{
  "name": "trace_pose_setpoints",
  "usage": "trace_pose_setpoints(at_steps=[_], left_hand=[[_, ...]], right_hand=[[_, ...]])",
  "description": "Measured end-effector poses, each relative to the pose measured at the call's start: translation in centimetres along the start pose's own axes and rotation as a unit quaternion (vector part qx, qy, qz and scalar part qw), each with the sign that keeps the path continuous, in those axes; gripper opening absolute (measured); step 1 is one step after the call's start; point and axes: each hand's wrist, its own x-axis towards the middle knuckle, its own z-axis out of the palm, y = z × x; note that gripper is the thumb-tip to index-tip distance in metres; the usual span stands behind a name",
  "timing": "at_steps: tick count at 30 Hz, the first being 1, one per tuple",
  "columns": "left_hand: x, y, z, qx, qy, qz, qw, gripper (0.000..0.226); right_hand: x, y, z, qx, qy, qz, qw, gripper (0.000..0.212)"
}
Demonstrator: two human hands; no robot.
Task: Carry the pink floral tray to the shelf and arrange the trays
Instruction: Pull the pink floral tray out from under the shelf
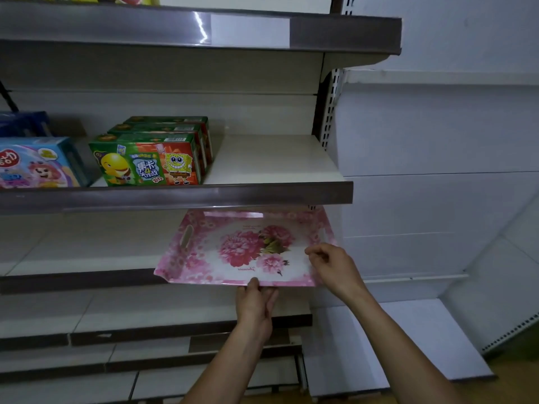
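Gripping a rectangular pink floral tray (pixel 233 258) of glossy plastic, both hands hold it at the right end of a white metal shelf board (pixel 87 252) with a dark front lip. The left hand (pixel 255 304) pinches the middle of the tray's near rim, thumb on top and fingers underneath. The right hand (pixel 332 266) is clamped on the near right corner, its fingers curled over the rim onto the tray's inner face. The two hands are near each other but not touching. The tray lies face up, its near edge jutting out past the shelf's lip and its far edge tucked under the shelf above; whether its base rests on the board cannot be told. An oval handle slot (pixel 186 236) shows in its left wall. On the upper white shelf (pixel 277 158) stand three green and red cardboard cartons (pixel 145 161) with cartoon figures, one behind another, and just left of them a light blue and pink box (pixel 38 161). A white panelled wall (pixel 437 126) lies to the right.
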Motion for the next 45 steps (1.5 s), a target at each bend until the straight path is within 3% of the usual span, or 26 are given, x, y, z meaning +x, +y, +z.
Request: trace_pose_setpoints(at_steps=[8, 25, 30, 33, 39, 45], left_hand=[[-0.8, 1.9, -2.8, 0.0, 0.048, 0.113, 0.992, 0.033], [-4.2, 7.2, -10.1, 0.121, 0.206, 0.172, 0.956, 0.045], [-5.6, 8.5, -10.9, 0.165, 0.171, 0.174, 0.956, 0.044], [-5.3, 9.0, -11.3, 0.214, 0.138, 0.176, 0.951, 0.049], [-5.6, 10.4, -11.4, 0.282, 0.082, 0.174, 0.94, 0.052], [-6.1, 11.3, -10.7, 0.332, 0.018, 0.159, 0.93, 0.051]], right_hand=[[-0.7, -0.9, 1.3, 0.006, -0.017, -0.02, 1.0, 0.024], [-1.7, -3.1, 4.6, -0.045, -0.044, -0.03, 0.998, 0.025], [-2.0, -2.6, 4.9, -0.105, -0.027, 0.015, 0.994, 0.039], [-2.4, -2.5, 4.8, -0.081, -0.051, 0.036, 0.995, 0.047], [-3.5, -2.0, 4.4, -0.034, -0.057, 0.068, 0.995, 0.028], [-5.2, -0.5, 3.3, -0.01, 0.0, 0.111, 0.994, 0.028]])
